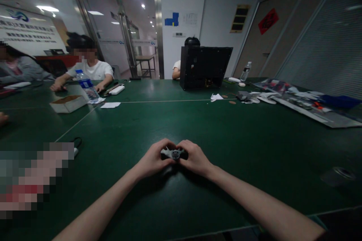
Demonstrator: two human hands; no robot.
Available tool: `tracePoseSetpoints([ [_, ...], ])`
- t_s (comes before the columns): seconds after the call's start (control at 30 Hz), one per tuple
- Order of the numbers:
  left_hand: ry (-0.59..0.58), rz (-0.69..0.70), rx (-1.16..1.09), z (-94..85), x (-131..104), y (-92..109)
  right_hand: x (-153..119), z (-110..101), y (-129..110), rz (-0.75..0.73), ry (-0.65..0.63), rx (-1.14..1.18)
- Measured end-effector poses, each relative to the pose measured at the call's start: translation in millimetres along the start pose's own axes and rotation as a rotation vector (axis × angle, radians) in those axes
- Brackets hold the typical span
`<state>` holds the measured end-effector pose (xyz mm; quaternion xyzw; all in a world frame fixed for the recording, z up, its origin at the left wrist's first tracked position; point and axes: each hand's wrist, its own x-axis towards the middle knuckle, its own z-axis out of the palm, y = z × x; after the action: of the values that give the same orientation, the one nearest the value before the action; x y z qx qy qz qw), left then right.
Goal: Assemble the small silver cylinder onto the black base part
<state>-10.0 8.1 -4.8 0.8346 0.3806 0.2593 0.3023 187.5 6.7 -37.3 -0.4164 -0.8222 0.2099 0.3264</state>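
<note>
A small grey metal part (175, 154) with a round, ribbed hub and short pointed arms is held just above the green table (181, 124). My left hand (154, 159) curls around its left side, thumb below and fingers above. From the other side my right hand (197, 159) closes on it in the same way, so the fingertips of both hands nearly meet at the hub. Fingers cover the outer ends of the part, and its exact kind does not show. Beneath the hands a dark shadow falls on the tabletop.
A grey cylinder (338, 176) stands at right. Farther off are a black box-shaped unit (206, 67), a cardboard box (68, 104), a water bottle (87, 87) and a cluttered board (313, 111). People sit across the table and at left. A blurred patch hides the left foreground.
</note>
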Motion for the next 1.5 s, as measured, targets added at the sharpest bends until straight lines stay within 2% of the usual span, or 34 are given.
tracePoseSetpoints([
  [0.67,0.040,0.031,-0.006,0.5,0.5,1.7,0.2,-1.1,-2.7,-0.006,0.040,0.026],
  [1.23,0.039,-0.007,-0.007,-2.1,0.3,-1.1,-1.0,0.6,0.1,-0.023,-0.036,-0.012],
  [1.37,0.044,-0.037,-0.028,-1.0,0.0,-3.6,0.5,-0.6,-2.3,-0.005,-0.051,0.030],
  [1.5,0.042,-0.055,-0.044,0.3,0.7,-5.8,1.1,-1.1,-4.2,0.053,-0.093,0.168],
])
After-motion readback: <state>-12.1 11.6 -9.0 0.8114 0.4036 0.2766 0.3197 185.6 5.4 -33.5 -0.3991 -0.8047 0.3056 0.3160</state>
